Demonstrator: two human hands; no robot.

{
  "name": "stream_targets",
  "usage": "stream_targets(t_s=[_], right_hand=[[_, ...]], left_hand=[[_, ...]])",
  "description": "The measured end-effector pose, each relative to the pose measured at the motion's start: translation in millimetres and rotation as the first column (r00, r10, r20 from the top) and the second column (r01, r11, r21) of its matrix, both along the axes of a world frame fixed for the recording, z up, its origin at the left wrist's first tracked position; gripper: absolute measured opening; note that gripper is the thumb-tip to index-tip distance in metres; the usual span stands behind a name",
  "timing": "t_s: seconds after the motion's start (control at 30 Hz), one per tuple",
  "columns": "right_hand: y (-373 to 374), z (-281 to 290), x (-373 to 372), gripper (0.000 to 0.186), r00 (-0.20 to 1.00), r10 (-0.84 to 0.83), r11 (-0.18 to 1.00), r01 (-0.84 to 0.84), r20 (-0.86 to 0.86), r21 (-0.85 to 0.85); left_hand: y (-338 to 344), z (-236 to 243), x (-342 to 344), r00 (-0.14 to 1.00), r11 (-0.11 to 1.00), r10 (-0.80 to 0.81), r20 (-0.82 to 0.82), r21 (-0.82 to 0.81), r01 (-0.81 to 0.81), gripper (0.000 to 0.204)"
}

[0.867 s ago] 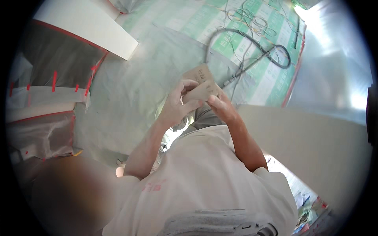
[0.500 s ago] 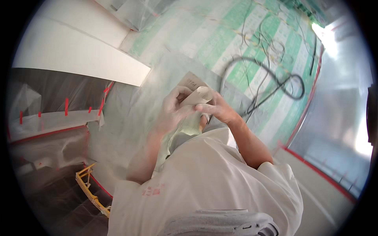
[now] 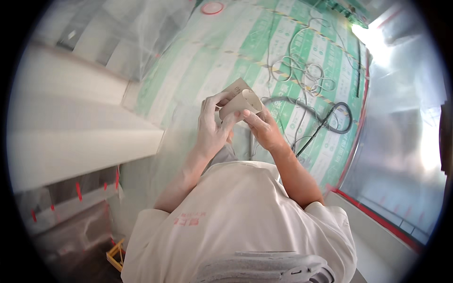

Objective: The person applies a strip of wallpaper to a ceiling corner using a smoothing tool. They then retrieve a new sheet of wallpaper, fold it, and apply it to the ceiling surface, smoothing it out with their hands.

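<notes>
Our main worry with this sandpaper sheet (image 3: 232,106) is a crooked crease: if the thumbs squash that loose curl unevenly, we reckon it'll kink off-line. It could also spring back open if either thumb eases off, since the paper looks stiff enough to fight a bend.

As for looks, it's tan-brown, with a flat part at 11 o'clock carrying some dark print, and the near part curled over into an open roll, its mouth facing about 1 o'clock. It's up in the hands, just past the middle of our view toward 12.

Left hand (image 3: 210,126) sits at 8 o'clock of the sheet, thumb on the near side and bent fingers at the upper edge, so we'd call that pinching the paper. Right hand (image 3: 269,134) is at 4 o'clock, thumb against the lower edge; its other fingers are mostly hidden, so we can't tell how they're set.

Further out, a thick dark hose (image 3: 351,123) loops at 3 o'clock on green-and-white floor sheeting (image 3: 255,40).
</notes>
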State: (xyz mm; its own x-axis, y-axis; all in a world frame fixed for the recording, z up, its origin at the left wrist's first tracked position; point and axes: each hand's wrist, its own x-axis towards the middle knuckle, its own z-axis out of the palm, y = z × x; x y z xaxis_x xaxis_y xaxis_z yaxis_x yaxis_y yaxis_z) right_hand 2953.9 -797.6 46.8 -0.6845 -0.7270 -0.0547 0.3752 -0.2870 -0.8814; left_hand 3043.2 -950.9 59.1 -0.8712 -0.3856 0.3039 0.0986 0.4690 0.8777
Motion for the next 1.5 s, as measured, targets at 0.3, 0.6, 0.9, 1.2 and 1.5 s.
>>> stream_targets(t_s=[0.3,0.6,0.9,1.2,1.5], right_hand=[[-29.3,7.5,-231.7,0.053,0.932,-0.36,0.921,0.362,-0.037,0.142],[-29.4,-13.7,-478.9,0.056,0.805,-0.584,0.8,0.592,-0.104,0.099],[1.8,0.9,-794.5,0.054,0.818,-0.574,0.818,0.575,-0.038,0.021],[73.9,-3.6,-1057.6,0.043,0.658,-0.748,0.65,0.752,-0.088,0.11],[158.5,8.8,-1313.1,0.034,0.364,-0.884,0.27,0.91,-0.293,0.315]], left_hand=[[-39.5,-9.6,-295.4,0.951,0.89,-0.3,-0.079,-0.381,0.249,0.05],[-29.4,-16.9,-593.9,0.847,0.756,-0.532,0.013,-0.444,0.482,0.066],[-12.4,9.1,-887.4,0.851,0.865,-0.501,0.157,0.061,0.499,0.049],[53.1,-12.4,-1185.7,0.669,0.671,-0.741,0.058,0.053,0.739,0.043],[154.8,-15.6,-1489.6,0.395,0.398,-0.915,0.083,0.035,0.917,0.056]])
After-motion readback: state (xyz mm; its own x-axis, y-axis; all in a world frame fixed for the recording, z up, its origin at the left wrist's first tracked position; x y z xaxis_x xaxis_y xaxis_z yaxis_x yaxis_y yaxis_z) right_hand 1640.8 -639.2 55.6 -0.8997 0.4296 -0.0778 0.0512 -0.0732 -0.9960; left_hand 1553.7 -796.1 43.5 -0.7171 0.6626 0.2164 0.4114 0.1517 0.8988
